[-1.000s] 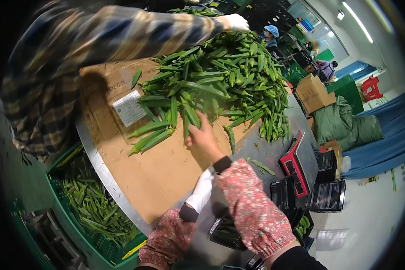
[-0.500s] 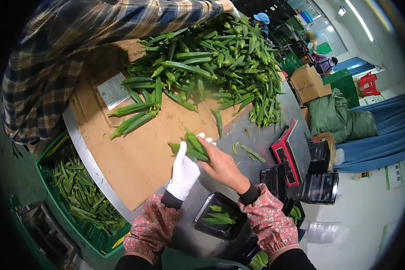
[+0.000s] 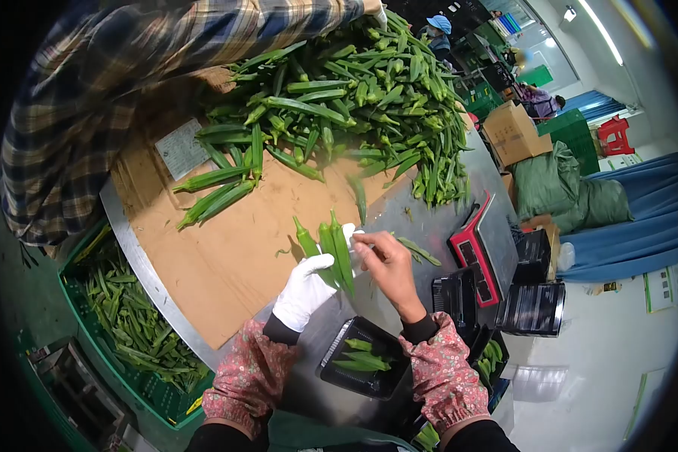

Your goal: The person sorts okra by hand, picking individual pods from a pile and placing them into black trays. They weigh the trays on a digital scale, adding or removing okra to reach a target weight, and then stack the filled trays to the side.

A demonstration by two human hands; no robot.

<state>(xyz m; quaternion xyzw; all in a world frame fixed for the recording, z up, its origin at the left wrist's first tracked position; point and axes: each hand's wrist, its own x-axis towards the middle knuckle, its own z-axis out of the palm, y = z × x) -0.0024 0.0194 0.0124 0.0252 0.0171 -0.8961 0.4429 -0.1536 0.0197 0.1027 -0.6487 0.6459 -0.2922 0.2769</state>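
Note:
My left hand (image 3: 303, 292), in a white glove, is closed around a few green okra pods (image 3: 334, 252), their stem ends pointing away from me. Bare and half curled, my right hand (image 3: 390, 270) sits just right of these pods, thumb and fingertips pinched together by the glove's fingertips. Whatever is in that pinch, if anything, is too small to make out. Below and between my forearms lies a black plastic tray (image 3: 328, 369) with a few okra pods (image 3: 363, 357) inside. Beyond my hands a big okra heap (image 3: 384, 113) covers the cardboard (image 3: 203, 282).
A red scale (image 3: 474, 264) stands to the right, black trays (image 3: 533, 309) beside it. At lower left is a green crate (image 3: 90, 320) holding okra. A person in a plaid sleeve (image 3: 226, 38) reaches across the heap. Loose okra pods (image 3: 220, 202) lie on the cardboard.
The okra pods in my left hand have turned more upright and fanned out. My right hand has let go of the bunch and shifted right, its fingers now curled into a pinch.

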